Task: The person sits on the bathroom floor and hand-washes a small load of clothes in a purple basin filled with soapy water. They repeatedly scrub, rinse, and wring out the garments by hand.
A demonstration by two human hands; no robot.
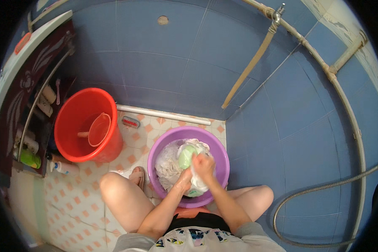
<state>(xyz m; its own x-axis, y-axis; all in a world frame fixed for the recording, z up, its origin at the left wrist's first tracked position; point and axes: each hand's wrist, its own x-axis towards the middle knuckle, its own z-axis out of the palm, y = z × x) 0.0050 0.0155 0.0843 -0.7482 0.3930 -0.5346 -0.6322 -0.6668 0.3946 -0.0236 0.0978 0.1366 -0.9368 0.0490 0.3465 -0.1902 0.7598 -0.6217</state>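
Note:
Both my hands are over a round purple plastic basin [153,186] between my knees. My left hand [185,178] grips the lower left part of a wet white and pale green cloth garment [187,157]. Above and to its right, my right hand [203,165] is closed on the same garment, slightly blurred. The garment bunches between and below the two hands. Pale soaked laundry [170,168] lies in sudsy water on the basin's left side. The fingertips of both hands are partly hidden by cloth.
Left of the basin stands a red plastic bucket [113,145] with a red dipper [100,129] inside. A scrub brush [130,122] and a white pipe [163,114] lie on the tiled floor. Pump bottle [63,167] beside the shelf. A beige hose [249,72] hangs from the tap [277,15].

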